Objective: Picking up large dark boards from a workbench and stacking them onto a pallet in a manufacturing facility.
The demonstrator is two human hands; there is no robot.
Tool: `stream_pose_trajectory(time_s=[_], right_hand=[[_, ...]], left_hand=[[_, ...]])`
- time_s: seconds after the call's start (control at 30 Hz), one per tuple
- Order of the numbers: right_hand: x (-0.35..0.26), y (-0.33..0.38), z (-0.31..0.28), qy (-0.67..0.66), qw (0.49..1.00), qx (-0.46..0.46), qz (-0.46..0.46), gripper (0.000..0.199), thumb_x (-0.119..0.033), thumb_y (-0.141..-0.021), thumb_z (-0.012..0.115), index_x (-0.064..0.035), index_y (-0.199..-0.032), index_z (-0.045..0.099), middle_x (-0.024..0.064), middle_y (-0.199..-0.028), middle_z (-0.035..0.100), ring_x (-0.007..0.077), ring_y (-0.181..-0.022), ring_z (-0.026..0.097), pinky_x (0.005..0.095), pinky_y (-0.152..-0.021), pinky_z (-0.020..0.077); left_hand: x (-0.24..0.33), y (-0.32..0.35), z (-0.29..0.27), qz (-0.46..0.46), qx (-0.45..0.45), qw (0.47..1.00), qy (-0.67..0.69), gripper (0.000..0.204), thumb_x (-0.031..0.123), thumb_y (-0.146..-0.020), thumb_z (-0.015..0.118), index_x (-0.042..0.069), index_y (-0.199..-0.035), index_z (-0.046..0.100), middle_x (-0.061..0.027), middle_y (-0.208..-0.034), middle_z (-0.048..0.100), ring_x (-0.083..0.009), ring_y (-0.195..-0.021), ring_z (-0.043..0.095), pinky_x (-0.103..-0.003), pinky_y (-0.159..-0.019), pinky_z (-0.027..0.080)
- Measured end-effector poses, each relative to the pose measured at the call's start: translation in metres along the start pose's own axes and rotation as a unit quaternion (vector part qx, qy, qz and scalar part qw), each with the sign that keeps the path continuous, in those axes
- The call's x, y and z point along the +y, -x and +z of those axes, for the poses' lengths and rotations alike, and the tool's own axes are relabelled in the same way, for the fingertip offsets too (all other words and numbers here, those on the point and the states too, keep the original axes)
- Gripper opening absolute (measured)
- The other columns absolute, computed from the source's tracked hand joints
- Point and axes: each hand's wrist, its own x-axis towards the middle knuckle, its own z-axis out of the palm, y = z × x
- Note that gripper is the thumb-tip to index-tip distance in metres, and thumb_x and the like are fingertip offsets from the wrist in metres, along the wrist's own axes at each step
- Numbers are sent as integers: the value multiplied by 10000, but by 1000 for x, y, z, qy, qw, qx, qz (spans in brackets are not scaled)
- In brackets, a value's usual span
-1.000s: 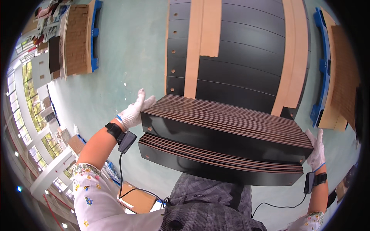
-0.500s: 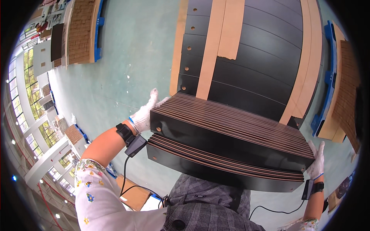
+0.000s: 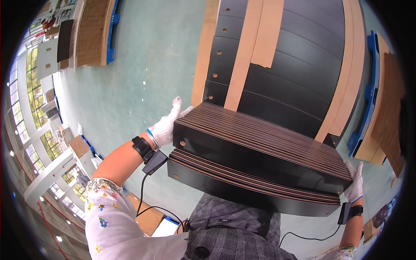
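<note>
Am carrying stack of dark panels (image 3: 260,164) at chest height, now closer to panel pile (image 3: 286,73) ahead than second ago. Left hand (image 3: 167,128) fingers spread flat on stack's left end; right hand (image 3: 356,184) pressing right end. Load nearly over pile.

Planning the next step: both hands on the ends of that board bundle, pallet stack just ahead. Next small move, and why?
Probably carry the bundle a little forward and lower it flat onto the stack. The left hand and right hand press its two ends, so it hangs in the air, its far edge already over the stack's near edge. The boards sit in two offset layers, so keeping it level should stop them sliding.
</note>
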Motion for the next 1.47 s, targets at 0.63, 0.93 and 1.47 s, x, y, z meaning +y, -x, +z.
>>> stream_pose_trajectory(time_s=[0.63,0.93,1.47], right_hand=[[-49,129,323,725,566,-108,-377,485,-172,-862,566,4,-1305,476,198,-1332,485,310,-1246,466,347,-1037,353],[4,28,437,728,582,-260,-253,430,-207,-990,364,-1,-1367,393,162,-1399,423,261,-1297,406,320,-1064,328],[37,19,461,827,543,-109,-99,700,-537,-930,399,-104,-1456,240,219,-1394,401,327,-1310,375,372,-1111,250]], left_hand=[[-246,78,-9,228,22,919,320,1027,659,-822,493,139,-1471,-110,-142,-1548,23,-341,-1420,45,-550,-1115,107],[-256,35,82,223,-78,825,514,489,256,-951,519,34,-1356,361,-25,-1274,491,-151,-1220,445,-347,-1067,320],[-238,30,97,205,-146,780,572,541,222,-868,664,75,-1314,394,-26,-1307,489,-88,-1253,417,-233,-1062,308]])
